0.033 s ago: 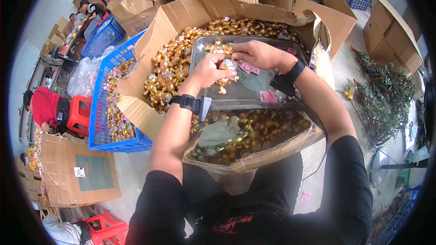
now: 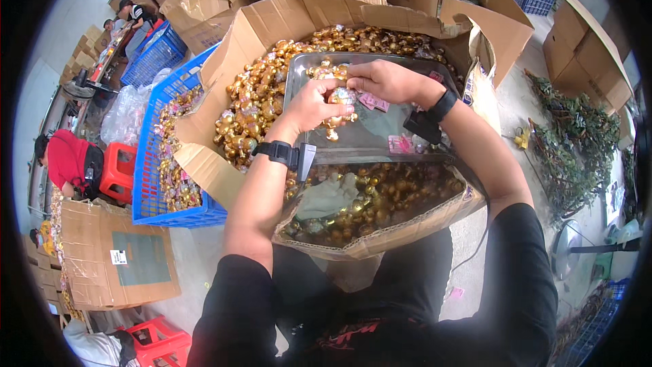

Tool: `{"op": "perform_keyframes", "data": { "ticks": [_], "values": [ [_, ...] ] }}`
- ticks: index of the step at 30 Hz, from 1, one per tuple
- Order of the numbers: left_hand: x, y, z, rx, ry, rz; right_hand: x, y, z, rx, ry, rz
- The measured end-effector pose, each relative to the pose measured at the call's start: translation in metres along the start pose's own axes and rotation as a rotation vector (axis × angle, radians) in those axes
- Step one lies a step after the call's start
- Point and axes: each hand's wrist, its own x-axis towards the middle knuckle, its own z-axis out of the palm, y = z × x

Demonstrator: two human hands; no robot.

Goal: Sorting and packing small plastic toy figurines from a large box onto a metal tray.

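Observation:
My left hand (image 2: 311,107) is closed around a shiny gold ornament (image 2: 341,96) with a pale, glittery round part. Against its top, the fingers of my right hand (image 2: 386,82) are pinched together; whatever lies between them is hidden. Both hands are over a grey metal tray (image 2: 367,137). More gold ornaments (image 2: 332,124) lie in the tray under and beyond my left hand. Small pink cards (image 2: 373,102) are scattered beside them, with another pink packet (image 2: 401,144) by the tray's near edge. A black block-shaped object (image 2: 422,126) rests below my right wrist.
Under the tray, a large open carton (image 2: 299,13) is heaped with gold ornaments (image 2: 248,105). A blue crate (image 2: 146,190) of similar pieces stands at left, near a red stool (image 2: 119,173). Green artificial branches (image 2: 574,143) and a fan (image 2: 567,248) are at right. Other people sit at far left.

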Motion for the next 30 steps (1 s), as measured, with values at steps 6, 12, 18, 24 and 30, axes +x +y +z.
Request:
{"op": "perform_keyframes", "data": {
  "ticks": [6, 12, 18, 24, 30],
  "values": [
    [-0.001, 0.005, 0.004, 0.028, -0.001, -0.012, 0.0, 0.015, 0.013, 0.048, 0.046, -0.005],
    [-0.004, 0.006, 0.003, 0.039, 0.001, -0.023, 0.001, 0.0, 0.009, 0.264, -0.029, 0.134],
    [-0.007, 0.006, 0.003, -0.028, -0.02, -0.084, -0.003, -0.014, 0.006, 0.299, -0.098, 0.264],
    [-0.01, 0.008, -0.002, -0.026, -0.068, -0.11, -0.003, -0.013, 0.014, 0.157, -0.064, 0.221],
    [-0.009, -0.001, -0.003, -0.024, -0.038, -0.118, 0.0, -0.001, 0.025, 0.085, -0.023, 0.08]
  ]
}}
